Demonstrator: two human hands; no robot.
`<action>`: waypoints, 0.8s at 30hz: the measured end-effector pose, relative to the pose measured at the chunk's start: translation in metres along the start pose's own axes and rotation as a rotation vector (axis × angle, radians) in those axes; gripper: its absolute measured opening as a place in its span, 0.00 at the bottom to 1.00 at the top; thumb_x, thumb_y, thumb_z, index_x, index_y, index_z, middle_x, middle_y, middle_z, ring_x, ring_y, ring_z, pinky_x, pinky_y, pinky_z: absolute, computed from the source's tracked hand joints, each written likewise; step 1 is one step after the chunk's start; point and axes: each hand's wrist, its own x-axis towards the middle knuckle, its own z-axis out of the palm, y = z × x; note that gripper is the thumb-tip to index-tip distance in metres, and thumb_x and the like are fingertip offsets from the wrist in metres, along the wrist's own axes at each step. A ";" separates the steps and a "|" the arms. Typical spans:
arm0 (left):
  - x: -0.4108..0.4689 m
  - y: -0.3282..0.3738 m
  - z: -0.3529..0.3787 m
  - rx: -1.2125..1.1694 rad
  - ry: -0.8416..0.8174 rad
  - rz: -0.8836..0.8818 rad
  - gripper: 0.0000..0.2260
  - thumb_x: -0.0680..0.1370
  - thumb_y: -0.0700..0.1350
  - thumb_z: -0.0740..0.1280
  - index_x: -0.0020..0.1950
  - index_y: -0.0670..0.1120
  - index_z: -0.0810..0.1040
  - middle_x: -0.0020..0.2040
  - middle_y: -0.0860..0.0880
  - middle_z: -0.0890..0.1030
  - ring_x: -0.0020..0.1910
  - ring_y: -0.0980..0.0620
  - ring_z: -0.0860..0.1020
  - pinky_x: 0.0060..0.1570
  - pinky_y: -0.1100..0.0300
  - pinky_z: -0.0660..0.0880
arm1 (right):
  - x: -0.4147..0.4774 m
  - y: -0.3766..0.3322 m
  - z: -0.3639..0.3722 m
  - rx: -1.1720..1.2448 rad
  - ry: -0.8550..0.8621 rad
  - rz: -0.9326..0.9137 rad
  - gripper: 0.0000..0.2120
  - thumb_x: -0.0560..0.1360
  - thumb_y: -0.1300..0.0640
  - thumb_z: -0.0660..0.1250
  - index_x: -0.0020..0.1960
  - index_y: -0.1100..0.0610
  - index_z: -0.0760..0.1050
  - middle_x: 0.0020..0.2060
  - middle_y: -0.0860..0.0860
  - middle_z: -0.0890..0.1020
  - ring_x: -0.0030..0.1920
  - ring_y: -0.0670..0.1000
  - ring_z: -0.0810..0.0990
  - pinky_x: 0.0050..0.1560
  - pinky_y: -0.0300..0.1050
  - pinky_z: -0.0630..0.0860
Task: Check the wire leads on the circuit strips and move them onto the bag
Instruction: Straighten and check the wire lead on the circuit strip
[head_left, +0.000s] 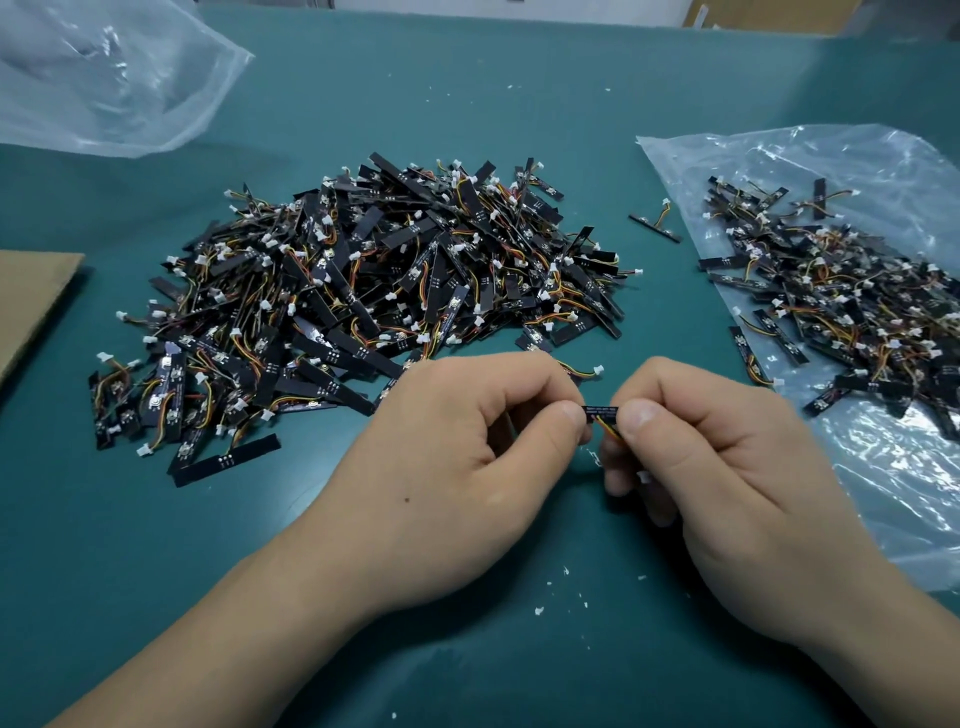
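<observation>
- Teal surface (156, 545) has plenty of bare room in front, under the wrists, with just some white crumbs (566, 571) lying around.
- Big pile of circuit strips (363, 291) sits mid-surface, its near edge just behind the left knuckles.
- Clear bag (893, 467) lies flat on the right with a smaller heap of strips (852, 312) on it. Its left edge is just beside the right hand (727, 467).
- A bare lane runs between pile and bag, with one stray strip (655, 227) in it.
- Cardboard (31, 301) pokes in at the left edge, and a second bag (104, 78) sits far left.
- The left hand (457, 467) has a thumb-and-finger grip pinching one end of the held strip (601, 414), lifted above the surface.
- The right-side grip pinches the other end, right at the wire leads (609, 429), with the other fingers curled.
</observation>
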 end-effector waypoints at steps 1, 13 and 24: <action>0.000 0.000 0.000 0.003 0.005 0.002 0.09 0.78 0.49 0.65 0.41 0.50 0.80 0.31 0.50 0.78 0.28 0.52 0.73 0.29 0.59 0.70 | 0.000 0.000 0.000 -0.017 0.000 -0.003 0.13 0.80 0.48 0.58 0.39 0.50 0.74 0.32 0.47 0.81 0.31 0.49 0.77 0.32 0.36 0.70; 0.001 -0.001 0.002 0.057 0.022 -0.017 0.08 0.78 0.50 0.65 0.41 0.52 0.80 0.31 0.54 0.79 0.28 0.57 0.74 0.29 0.67 0.66 | 0.001 -0.001 0.002 -0.062 0.047 -0.015 0.12 0.80 0.48 0.59 0.40 0.49 0.75 0.29 0.42 0.79 0.28 0.46 0.75 0.29 0.33 0.67; 0.001 0.001 0.000 -0.005 0.058 0.019 0.07 0.78 0.49 0.67 0.42 0.52 0.83 0.31 0.57 0.77 0.27 0.55 0.73 0.29 0.65 0.67 | 0.000 0.000 0.002 -0.064 0.057 -0.019 0.12 0.81 0.46 0.58 0.42 0.48 0.74 0.30 0.45 0.76 0.30 0.50 0.74 0.31 0.41 0.69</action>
